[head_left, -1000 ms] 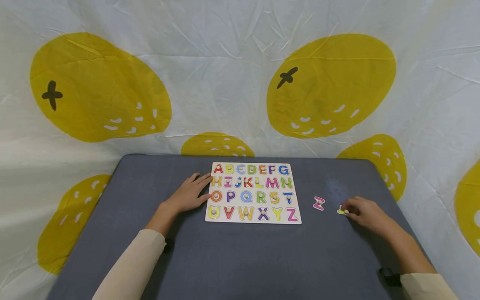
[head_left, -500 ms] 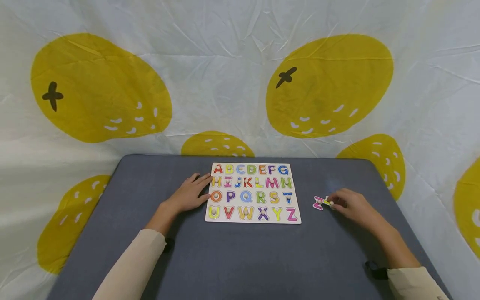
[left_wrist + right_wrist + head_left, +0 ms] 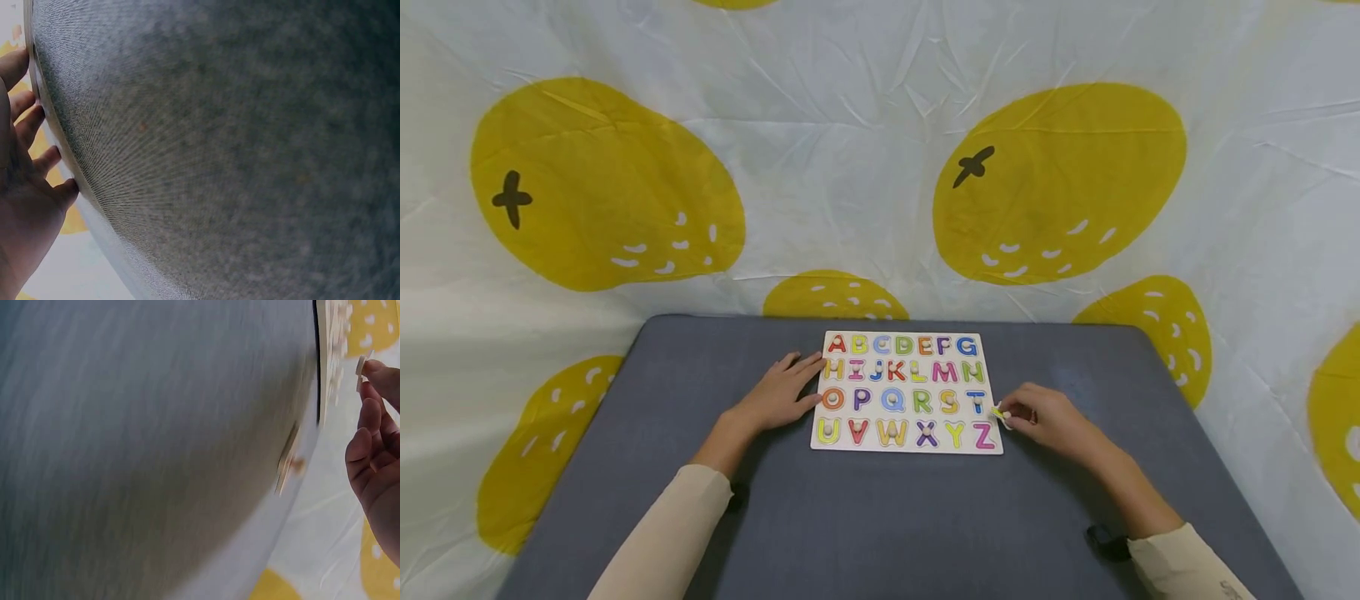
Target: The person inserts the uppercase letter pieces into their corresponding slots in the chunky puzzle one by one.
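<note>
A white alphabet puzzle board (image 3: 907, 418) lies on the table, its colourful letters set in rows and many bearing round knobs. My left hand (image 3: 777, 394) rests at the board's left edge with fingers spread; the left wrist view shows that hand (image 3: 34, 187) from the side. Between thumb and fingertips, my right hand (image 3: 1048, 419) pinches a small yellow letter piece (image 3: 997, 412) over the board's right edge, near the T and Z. Seen from the right wrist, the pinched piece (image 3: 360, 370) is edge-on. Another knobbed letter piece (image 3: 287, 459) lies on the table, hidden by my right hand in the head view.
The dark grey cloth-covered table (image 3: 880, 525) runs back to a pale curtain (image 3: 835, 183) printed with big yellow fruit shapes. The Y slot (image 3: 954, 433) and Z slot (image 3: 983, 435) show no knobs.
My right hand has carried the yellow piece leftward from the table's right side, past the pink Z piece, to the board's right edge. The left hand stays at the board.
</note>
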